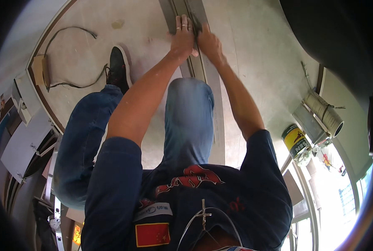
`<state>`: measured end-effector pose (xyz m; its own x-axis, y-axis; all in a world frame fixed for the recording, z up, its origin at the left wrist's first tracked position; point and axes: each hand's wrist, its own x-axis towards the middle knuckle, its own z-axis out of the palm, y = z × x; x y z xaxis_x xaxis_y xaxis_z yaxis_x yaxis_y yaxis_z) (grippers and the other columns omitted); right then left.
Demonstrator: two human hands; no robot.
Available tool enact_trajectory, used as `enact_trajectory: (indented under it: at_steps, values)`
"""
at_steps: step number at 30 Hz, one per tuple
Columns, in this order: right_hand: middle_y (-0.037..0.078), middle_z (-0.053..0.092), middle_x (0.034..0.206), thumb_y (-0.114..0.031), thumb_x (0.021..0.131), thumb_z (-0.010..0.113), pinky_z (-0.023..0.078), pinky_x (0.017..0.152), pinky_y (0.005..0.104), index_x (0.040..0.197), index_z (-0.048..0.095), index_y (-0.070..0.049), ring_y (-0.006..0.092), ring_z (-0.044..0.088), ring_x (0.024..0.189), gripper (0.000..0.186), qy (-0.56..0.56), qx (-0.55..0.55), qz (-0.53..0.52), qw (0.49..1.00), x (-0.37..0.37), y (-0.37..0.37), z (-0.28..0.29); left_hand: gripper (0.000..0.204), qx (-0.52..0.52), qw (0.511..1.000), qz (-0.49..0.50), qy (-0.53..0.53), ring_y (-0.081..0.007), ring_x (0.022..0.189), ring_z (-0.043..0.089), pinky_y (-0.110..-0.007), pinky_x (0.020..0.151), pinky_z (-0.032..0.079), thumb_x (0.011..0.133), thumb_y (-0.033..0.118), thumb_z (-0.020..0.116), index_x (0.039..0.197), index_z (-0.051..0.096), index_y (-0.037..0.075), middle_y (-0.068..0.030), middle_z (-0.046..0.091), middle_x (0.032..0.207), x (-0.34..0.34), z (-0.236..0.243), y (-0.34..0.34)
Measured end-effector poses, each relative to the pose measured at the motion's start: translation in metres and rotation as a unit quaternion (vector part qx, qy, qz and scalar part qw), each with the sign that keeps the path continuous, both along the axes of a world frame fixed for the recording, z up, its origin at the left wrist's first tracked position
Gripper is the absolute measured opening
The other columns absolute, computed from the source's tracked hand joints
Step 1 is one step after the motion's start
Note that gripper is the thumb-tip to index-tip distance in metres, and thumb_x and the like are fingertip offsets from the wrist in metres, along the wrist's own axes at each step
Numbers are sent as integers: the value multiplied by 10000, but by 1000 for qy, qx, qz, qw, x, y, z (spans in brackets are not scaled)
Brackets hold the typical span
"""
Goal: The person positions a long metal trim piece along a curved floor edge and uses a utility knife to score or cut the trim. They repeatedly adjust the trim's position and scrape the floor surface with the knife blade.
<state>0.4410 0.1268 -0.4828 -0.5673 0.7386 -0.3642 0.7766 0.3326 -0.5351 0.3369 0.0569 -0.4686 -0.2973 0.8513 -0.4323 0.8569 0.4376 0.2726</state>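
Note:
A long beige-grey rail or channel point(191, 69) runs along the floor from the top centre, reaching my bent knee point(188, 108). My left hand point(182, 37) lies on it with fingers stretched out along its surface. Just to the right, my right hand point(208, 44) has its fingers curled around something dark point(196, 24) at the rail's edge; its shape is too blurred and covered to name. Both wrists come in from below.
My dark shoe point(118, 65) rests at the left. A black cable point(71, 85) loops beside a cardboard piece point(42, 71). At the right lie a yellow-green can point(293, 140) and a pale cylinder point(329, 115). Boards and metal frames point(25, 154) line the left rim.

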Motion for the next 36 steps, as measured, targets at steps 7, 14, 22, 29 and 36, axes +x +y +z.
enact_trajectory:
  at_steps: [7, 14, 22, 29, 36]
  values:
    - [294, 624, 746, -256, 964, 470, 457, 597, 597, 1172, 451, -41, 505, 605, 707, 299, -33, -105, -29, 993, 175, -140, 24, 1343, -22, 999, 27, -15, -360, 1466, 73, -672, 1041, 331, 498, 355, 923, 1499, 112, -26, -170, 57, 1588, 0, 8, -1]
    - [296, 643, 810, -226, 939, 482, 478, 670, 590, 1129, 456, -25, 506, 615, 765, 278, 36, -4, -40, 999, 34, -25, 9, 1304, -4, 1000, 21, -8, -358, 1464, 80, -691, 1041, 318, 516, 325, 922, 1501, 132, 0, -151, 80, 1590, 2, -1, -1]
    - [340, 627, 944, -290, 934, 472, 460, 834, 583, 1192, 446, -38, 525, 585, 937, 361, 53, -24, -33, 998, -41, 28, 1, 1309, 0, 1000, -1, -11, -381, 1460, 77, -681, 1011, 358, 503, 372, 913, 1491, 148, -17, -202, 95, 1572, 2, 11, -3]
    - [231, 655, 729, -231, 929, 522, 501, 545, 537, 1324, 438, -85, 428, 644, 642, 430, -60, 20, 3, 998, 87, -75, -12, 1307, 35, 999, 6, 7, -366, 1461, 97, -673, 1010, 371, 507, 369, 916, 1488, 148, -26, -185, 108, 1576, 2, -14, -4]
    - [271, 637, 751, -215, 934, 521, 473, 561, 568, 1131, 446, -44, 489, 610, 679, 271, -29, -98, -47, 994, 147, -115, 34, 1328, 46, 999, 24, -13, -367, 1462, 90, -674, 1026, 348, 490, 340, 925, 1493, 136, -23, -178, 80, 1582, -6, -13, -6]
